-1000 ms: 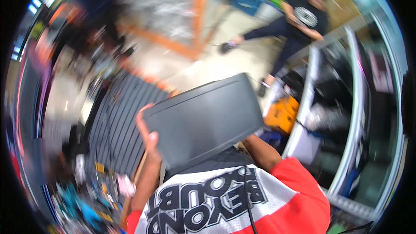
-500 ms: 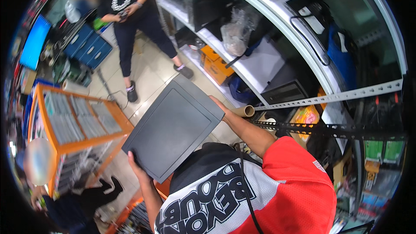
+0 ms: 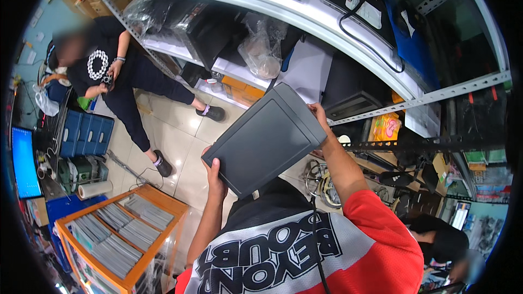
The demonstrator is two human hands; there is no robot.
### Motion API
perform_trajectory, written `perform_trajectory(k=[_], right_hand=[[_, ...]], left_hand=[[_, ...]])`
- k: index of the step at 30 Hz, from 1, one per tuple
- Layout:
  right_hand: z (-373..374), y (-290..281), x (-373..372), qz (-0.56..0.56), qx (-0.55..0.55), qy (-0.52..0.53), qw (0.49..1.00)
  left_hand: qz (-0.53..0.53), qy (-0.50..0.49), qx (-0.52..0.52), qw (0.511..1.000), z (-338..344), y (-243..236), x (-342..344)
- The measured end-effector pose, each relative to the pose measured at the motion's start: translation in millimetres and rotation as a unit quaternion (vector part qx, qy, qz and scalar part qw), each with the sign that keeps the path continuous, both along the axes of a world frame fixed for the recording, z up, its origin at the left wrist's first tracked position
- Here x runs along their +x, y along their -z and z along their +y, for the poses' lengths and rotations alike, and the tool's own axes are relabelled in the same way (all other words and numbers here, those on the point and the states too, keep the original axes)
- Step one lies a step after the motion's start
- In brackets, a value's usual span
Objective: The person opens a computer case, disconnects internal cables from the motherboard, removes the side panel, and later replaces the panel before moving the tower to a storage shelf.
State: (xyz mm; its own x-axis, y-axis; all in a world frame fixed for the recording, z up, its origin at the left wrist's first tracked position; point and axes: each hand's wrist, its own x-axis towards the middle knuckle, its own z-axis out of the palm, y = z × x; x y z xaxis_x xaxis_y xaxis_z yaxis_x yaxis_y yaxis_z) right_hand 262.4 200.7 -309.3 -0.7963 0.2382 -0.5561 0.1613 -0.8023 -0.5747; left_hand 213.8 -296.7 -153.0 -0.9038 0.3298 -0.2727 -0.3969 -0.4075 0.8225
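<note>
panel (image 3: 267, 139): plain dark grey
shelf (image 3: 305, 8): pale grey
rack (image 3: 117, 228): orange frame, grey contents
drawers (image 3: 84, 133): blue
floor (image 3: 180, 125): beige tiles

shirt: red short sleeves | chest: white panel, black block lettering | forearms: bare | black cord down front

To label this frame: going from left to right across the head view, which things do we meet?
Blue monitor → orange tray of flat grey parts → left hand → dark grey flat case → right hand → yellow packet on the metal shelf rack.
</note>
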Motion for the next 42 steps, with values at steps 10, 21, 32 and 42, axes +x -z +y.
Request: perform_trajectory(k=[10,21,32,42], right_hand=[[23.3,-2.9,-49.1,-0.091,-0.016,0.087,0.992],[-17.6,-55.7,-38.0,0.043,0.070,0.191,0.978],[-100.1,-255.0,1.2,0.000,0.358,0.180,0.916],[-58.1,-292.1,-6.7,-0.273,0.878,0.111,0.378]], left_hand=[[0.000,0.014,-0.094,0.995,86.2,-19.8,-79.4],[0.011,0.082,-0.193,0.978,175.0,-86.9,-106.8],[0.039,0.253,-0.122,0.959,297.6,-94.0,-136.5],[0.487,0.136,-0.468,0.725,315.8,-16.5,-348.3]])
